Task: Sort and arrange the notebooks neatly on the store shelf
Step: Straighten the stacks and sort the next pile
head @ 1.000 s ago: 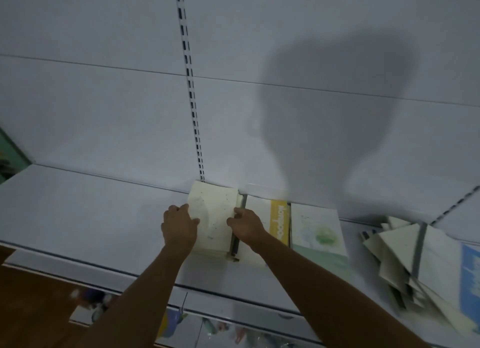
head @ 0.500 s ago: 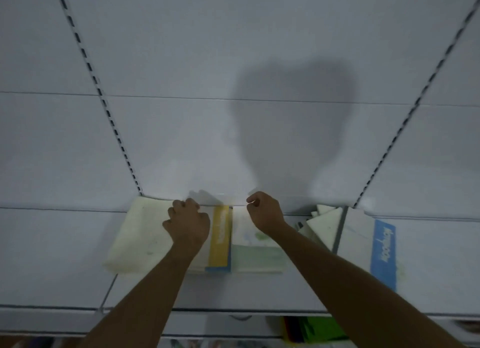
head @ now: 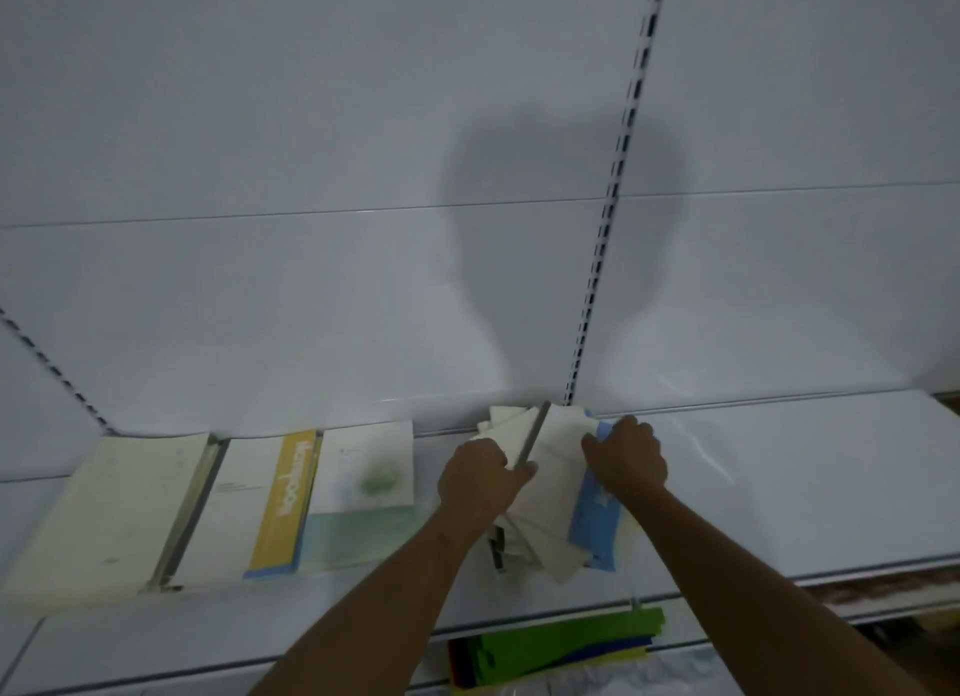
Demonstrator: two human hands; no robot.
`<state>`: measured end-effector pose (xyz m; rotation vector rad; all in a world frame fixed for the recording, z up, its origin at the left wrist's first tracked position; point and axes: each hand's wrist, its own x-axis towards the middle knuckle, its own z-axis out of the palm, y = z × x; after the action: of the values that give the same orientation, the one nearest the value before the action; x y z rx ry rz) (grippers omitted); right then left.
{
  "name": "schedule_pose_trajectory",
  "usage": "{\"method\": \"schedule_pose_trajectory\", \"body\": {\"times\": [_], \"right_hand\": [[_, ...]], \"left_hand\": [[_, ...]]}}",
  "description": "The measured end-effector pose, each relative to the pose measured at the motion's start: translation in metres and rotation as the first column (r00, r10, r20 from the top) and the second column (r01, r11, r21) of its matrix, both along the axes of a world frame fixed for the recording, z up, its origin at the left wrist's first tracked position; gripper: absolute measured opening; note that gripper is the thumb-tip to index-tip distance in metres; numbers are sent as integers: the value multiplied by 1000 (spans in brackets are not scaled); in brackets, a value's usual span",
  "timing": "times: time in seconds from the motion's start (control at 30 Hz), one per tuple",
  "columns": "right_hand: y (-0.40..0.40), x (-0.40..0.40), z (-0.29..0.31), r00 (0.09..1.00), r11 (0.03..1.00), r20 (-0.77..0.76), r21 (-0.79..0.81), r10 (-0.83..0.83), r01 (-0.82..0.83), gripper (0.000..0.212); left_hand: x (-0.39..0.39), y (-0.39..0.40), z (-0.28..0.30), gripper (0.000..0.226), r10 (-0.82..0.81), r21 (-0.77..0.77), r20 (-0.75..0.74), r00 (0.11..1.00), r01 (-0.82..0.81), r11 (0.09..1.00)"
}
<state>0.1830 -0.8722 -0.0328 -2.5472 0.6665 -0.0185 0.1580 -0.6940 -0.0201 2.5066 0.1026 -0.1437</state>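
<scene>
Under both hands (head: pixel 475 480): messy notebook pile (head: pixel 553 493), covers blurred.

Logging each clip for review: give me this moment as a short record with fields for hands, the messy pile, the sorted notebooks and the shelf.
left hand: grips the left edge of the pile
right hand: grips the pile's right side
pile: loose notebooks, fanned and crooked, one with a blue band
sorted row: cream notebook, yellow-band notebook, green notebook, flat, side by side, left of the pile
shelf: white, bare to the right
below: coloured sheets
</scene>
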Motion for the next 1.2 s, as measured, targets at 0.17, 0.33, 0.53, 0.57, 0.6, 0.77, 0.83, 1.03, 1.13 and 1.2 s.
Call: {"method": "schedule_pose_trajectory", "body": {"times": [0.17,0.33,0.53,0.57,0.6,0.77,0.83,1.03,1.13,1.2], "right_hand": [[-30,-6,-20,994,988,-98,136,-53,66,67],[-22,-7,-14,997,990,69,140,-36,26,46],[16,2,9,982,930,188,363,-10,-60,37],[28,4,10,978,914,207,393,17,-99,36],[43,6,12,974,899,222,417,41,-133,35],[130,4,13,948,835,228,456,223,-307,44],[171,0,10,925,800,241,469,292,-375,44],[288,-12,-3,914,714,119,588,388,-380,67],[327,-18,-11,922,701,79,626,379,-341,57],[343,-18,-18,922,708,75,619,380,-341,52]], "left_hand": [[2,-30,-11,66,-39,185,-79,996,53,981],[1,-36,-12,67,-6,148,-77,997,18,989],[-6,-3,-1,59,83,-117,35,996,-79,990],[-8,9,3,58,106,-116,59,993,-99,988],[-9,23,7,57,131,-107,77,988,-123,987],[-22,110,12,54,287,-111,86,954,-277,954],[-32,149,7,57,351,-138,76,933,-338,931],[-61,250,-11,52,508,-113,74,858,-498,859],[-67,282,-22,56,522,-25,84,849,-522,853],[-67,296,-28,57,504,57,59,862,-507,860]]}}
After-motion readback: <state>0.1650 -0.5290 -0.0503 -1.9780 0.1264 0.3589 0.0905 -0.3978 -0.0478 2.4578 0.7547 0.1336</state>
